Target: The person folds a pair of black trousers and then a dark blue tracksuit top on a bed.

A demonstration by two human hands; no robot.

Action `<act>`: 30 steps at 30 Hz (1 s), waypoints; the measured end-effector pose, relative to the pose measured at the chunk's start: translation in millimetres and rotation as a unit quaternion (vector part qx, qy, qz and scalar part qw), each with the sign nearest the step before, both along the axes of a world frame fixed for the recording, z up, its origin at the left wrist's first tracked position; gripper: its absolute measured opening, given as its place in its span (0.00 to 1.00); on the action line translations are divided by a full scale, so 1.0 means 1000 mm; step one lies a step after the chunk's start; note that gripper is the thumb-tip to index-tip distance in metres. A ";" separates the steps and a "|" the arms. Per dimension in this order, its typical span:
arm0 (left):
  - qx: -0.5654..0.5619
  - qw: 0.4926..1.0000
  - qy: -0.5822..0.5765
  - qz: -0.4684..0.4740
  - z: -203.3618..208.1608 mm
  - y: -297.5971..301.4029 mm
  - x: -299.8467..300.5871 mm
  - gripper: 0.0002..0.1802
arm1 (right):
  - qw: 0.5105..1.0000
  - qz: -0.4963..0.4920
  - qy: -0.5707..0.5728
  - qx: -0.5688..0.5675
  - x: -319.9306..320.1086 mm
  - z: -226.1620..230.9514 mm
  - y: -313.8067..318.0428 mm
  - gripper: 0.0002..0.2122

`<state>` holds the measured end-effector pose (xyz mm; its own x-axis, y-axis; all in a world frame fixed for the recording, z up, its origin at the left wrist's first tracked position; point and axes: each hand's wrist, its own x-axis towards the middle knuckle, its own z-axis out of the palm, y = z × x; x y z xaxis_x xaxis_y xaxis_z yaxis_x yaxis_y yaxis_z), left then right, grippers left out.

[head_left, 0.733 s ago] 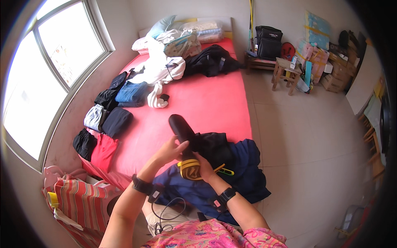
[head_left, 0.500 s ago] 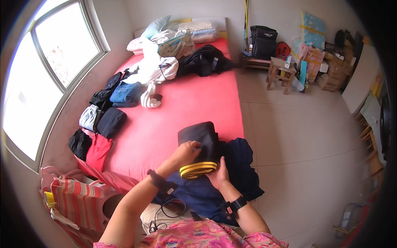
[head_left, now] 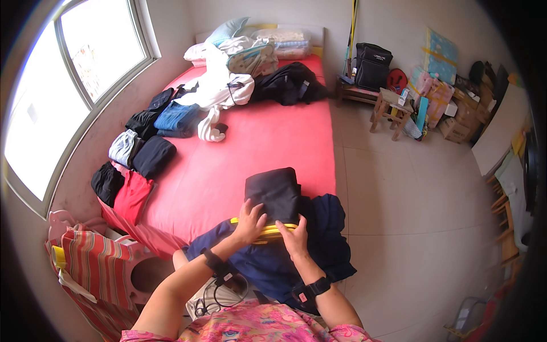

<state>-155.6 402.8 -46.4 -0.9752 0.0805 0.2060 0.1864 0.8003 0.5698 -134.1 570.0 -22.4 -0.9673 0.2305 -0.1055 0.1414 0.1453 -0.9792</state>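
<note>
A folded black garment [head_left: 274, 188] with yellow-striped trim along its near edge lies in front of me, on top of a spread of dark navy clothing [head_left: 327, 228]. My left hand [head_left: 249, 222] grips its near left corner, fingers on the black cloth. At the near right corner, my right hand [head_left: 294, 233] holds the edge, thumb on top beside the yellow trim. The undersides of both hands and part of the trim are hidden. Each wrist wears a black strap with a small device.
Along the left side of the red-sheeted bed [head_left: 250, 137] lie folded clothes, among them blue jeans [head_left: 175, 118] and a red garment [head_left: 132, 196]. White clothing [head_left: 219, 85] and a black garment [head_left: 293, 84] are heaped farther back. A wooden stool [head_left: 393, 108] stands right of the bed.
My left hand has shifted from the garment's top to its near left corner. My right hand has come round from the right side to the near edge. The yellow-trimmed roll looks flatter.
</note>
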 end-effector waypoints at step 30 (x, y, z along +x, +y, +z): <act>-0.199 0.965 0.058 -0.162 0.001 0.007 -0.100 0.32 | 0.846 0.200 0.135 0.476 -0.071 -0.011 0.025 0.26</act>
